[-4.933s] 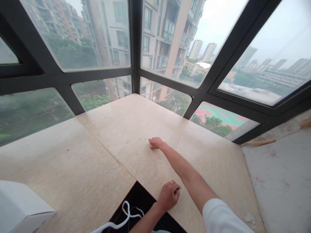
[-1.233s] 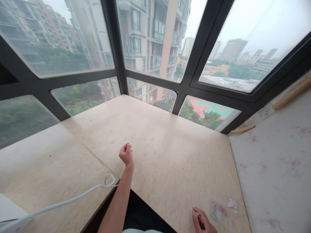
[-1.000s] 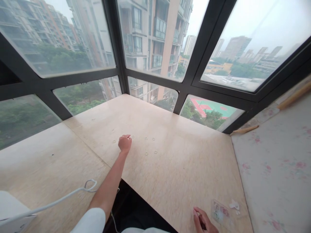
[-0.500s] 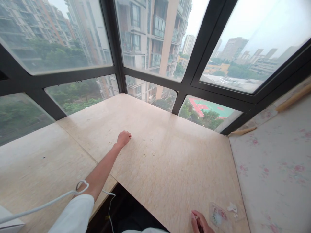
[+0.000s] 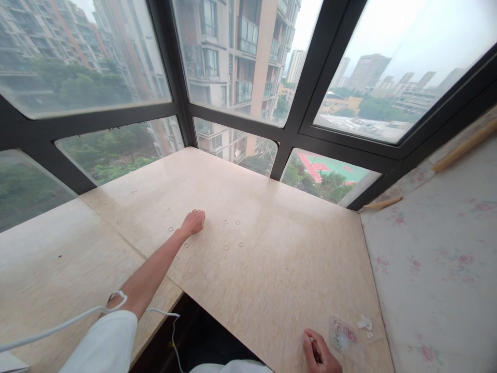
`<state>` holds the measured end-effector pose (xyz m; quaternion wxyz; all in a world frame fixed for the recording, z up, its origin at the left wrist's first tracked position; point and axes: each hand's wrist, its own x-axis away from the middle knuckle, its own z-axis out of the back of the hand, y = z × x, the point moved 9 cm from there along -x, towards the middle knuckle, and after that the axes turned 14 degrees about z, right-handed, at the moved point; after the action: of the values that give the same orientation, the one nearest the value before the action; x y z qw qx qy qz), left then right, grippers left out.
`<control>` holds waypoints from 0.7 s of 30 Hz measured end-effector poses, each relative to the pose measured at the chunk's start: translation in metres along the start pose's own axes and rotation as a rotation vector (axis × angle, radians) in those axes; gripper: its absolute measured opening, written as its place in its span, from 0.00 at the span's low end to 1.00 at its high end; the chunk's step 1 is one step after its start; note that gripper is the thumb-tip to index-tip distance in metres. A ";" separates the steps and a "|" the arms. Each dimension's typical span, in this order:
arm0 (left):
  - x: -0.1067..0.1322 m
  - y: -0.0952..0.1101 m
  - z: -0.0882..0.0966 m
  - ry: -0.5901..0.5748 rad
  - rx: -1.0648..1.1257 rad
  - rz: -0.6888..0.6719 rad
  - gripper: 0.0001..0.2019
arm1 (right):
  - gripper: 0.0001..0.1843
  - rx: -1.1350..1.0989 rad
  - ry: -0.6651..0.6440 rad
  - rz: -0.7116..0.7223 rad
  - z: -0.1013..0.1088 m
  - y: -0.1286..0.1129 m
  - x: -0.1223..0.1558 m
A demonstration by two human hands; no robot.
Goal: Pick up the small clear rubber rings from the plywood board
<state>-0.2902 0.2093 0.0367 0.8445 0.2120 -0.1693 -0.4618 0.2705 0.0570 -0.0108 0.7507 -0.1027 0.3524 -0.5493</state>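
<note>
Looking curled: left hand (image 5: 193,222) near 6 visible rings (image 5: 226,249); right hand (image 5: 320,353) beside a clear packet (image 5: 343,336); cannot tell whether either grips.

Left arm (image 5: 155,269) outstretched forward, left hand (image 5: 193,223) curled knuckles-up, right hand (image 5: 321,353) low, loosely curled

Corner's pretty much all glass: chunky dark grey window frames (image 5: 180,106) meeting at an angle, with a tall pale apartment block (image 5: 221,62), hazy green trees (image 5: 81,80) and a red-and-green sports court (image 5: 330,168) outside. Soft daylight from a whitish overcast sky (image 5: 427,26) brightens the far end of the beige marble-patterned worktop (image 5: 279,280). Right side's a white wall with pink floral print (image 5: 427,290), kinda ragged near the glass.
</note>
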 end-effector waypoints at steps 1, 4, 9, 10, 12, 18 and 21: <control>0.001 0.001 0.001 0.002 0.054 0.009 0.07 | 0.33 -0.006 -0.003 0.006 0.000 0.000 0.000; 0.006 0.012 -0.002 -0.002 0.251 0.027 0.05 | 0.32 -0.006 -0.020 0.038 0.000 -0.002 -0.002; 0.021 0.057 -0.023 -0.072 0.666 0.015 0.05 | 0.29 0.023 -0.069 0.093 0.002 -0.014 -0.010; 0.026 0.069 -0.028 -0.085 0.748 0.009 0.06 | 0.29 0.029 -0.065 0.097 0.003 -0.016 -0.011; 0.038 0.093 -0.038 -0.108 0.891 -0.008 0.09 | 0.28 0.031 -0.064 0.106 0.005 -0.021 -0.013; 0.084 0.169 -0.073 -0.303 1.188 -0.041 0.20 | 0.24 0.018 -0.106 0.100 0.002 -0.026 -0.014; 0.108 0.196 -0.095 -0.402 1.283 0.002 0.15 | 0.23 0.011 -0.117 0.094 0.002 -0.027 -0.014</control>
<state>-0.0496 0.2314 0.0667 0.5037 0.5817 -0.5642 -0.2994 0.2497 0.0591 0.0108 0.7955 -0.1141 0.3093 -0.5084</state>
